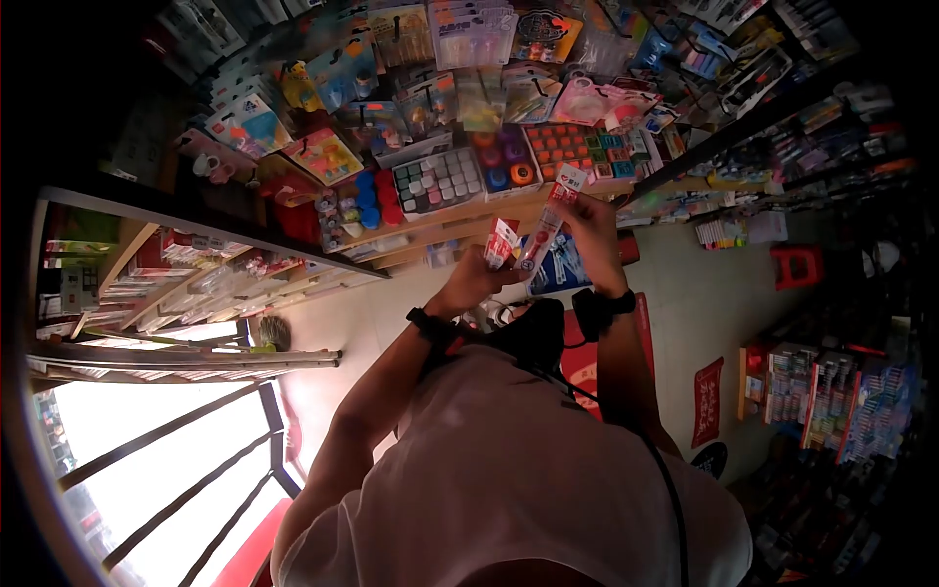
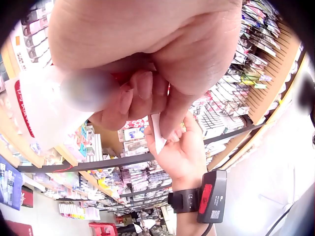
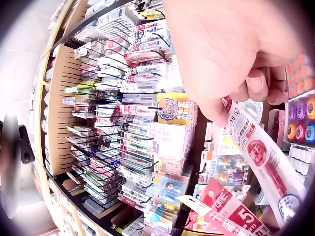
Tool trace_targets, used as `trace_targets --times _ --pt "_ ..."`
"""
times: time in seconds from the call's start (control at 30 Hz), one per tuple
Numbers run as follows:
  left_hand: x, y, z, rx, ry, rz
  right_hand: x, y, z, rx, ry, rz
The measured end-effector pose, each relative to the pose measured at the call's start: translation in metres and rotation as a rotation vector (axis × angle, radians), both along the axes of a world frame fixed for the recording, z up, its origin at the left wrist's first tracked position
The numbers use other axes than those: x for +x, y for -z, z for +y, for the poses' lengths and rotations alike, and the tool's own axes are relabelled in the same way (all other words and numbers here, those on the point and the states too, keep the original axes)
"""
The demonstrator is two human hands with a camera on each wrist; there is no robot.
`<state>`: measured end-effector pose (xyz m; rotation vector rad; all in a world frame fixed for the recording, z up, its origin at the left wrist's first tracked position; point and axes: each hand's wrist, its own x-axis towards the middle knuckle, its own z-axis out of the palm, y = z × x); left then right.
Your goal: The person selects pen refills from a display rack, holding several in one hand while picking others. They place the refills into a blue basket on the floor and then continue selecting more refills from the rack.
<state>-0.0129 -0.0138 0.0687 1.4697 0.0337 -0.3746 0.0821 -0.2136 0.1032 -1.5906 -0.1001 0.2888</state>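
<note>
In the head view my right hand pinches the top end of a long, slim packet with red and white printing. The same packet slants down from thumb and fingertips in the right wrist view. My left hand grips a second red-and-white packet, close beside the lower end of the first. Its printed end shows at the bottom of the right wrist view. The left wrist view has the curled fingers of my left hand up close, with my right hand beyond.
Hanging blister packs fill the display rack ahead, above boxes of small orange items and a tray of pale ones. A red stool stands on the floor to the right. Shelves line the left.
</note>
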Motion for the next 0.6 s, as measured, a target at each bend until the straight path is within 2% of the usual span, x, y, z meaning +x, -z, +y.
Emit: trace_targets --times 0.07,0.2,0.23,0.37,0.5,0.6 --pt "-0.001 -0.001 0.0 0.011 0.001 -0.005 -0.002 -0.006 0.003 -0.036 -0.011 -0.03" --pt "-0.002 0.002 -0.002 -0.042 -0.06 -0.038 -0.002 -0.016 0.005 0.073 0.003 -0.065" --pt "0.0 0.011 0.001 0.038 -0.025 -0.016 0.001 -0.009 0.004 0.073 0.007 -0.04" --pt "0.0 -0.002 0.003 0.073 0.003 -0.034 0.0 -0.031 0.01 0.013 -0.061 -0.062" --pt "0.002 -0.025 0.005 0.058 -0.057 -0.056 0.009 -0.046 0.015 -0.012 -0.086 -0.127" --pt "0.006 -0.041 0.011 0.099 -0.163 -0.115 0.021 -0.065 0.021 -0.028 -0.144 -0.264"
